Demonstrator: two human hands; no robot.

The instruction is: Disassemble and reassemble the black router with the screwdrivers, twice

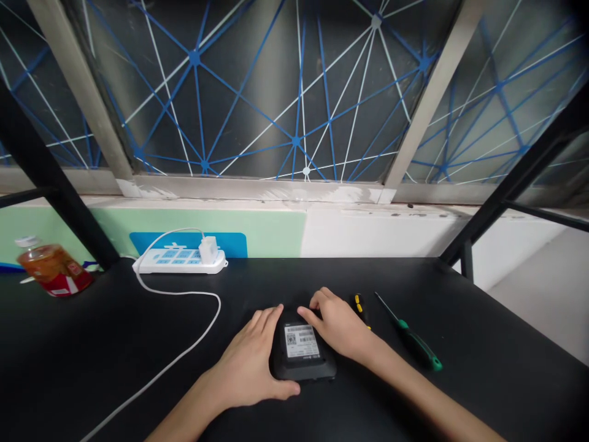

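A small black boxy device [306, 370] lies label side up on the black table, its exact kind unclear. On its top is a white label [301, 341] with a QR code and barcodes. My left hand [251, 362] clasps the device's left side, fingers along the far left edge and thumb at the near edge. My right hand [338, 322] rests at its far right corner, thumb by the far edge and the other fingers curled; whatever lies under those fingers is hidden. Beside the right wrist is a yellow-and-black tool handle [360, 306], partly covered by the hand.
A green-and-black screwdriver [416, 342] lies to the right, tip pointing away. At the back stands a white power strip [179, 263] with a plugged-in charger [208, 250]; its white cable [193, 347] runs across the left side. A drink bottle [57, 270] is far left. Black frame posts [478, 184] flank the table.
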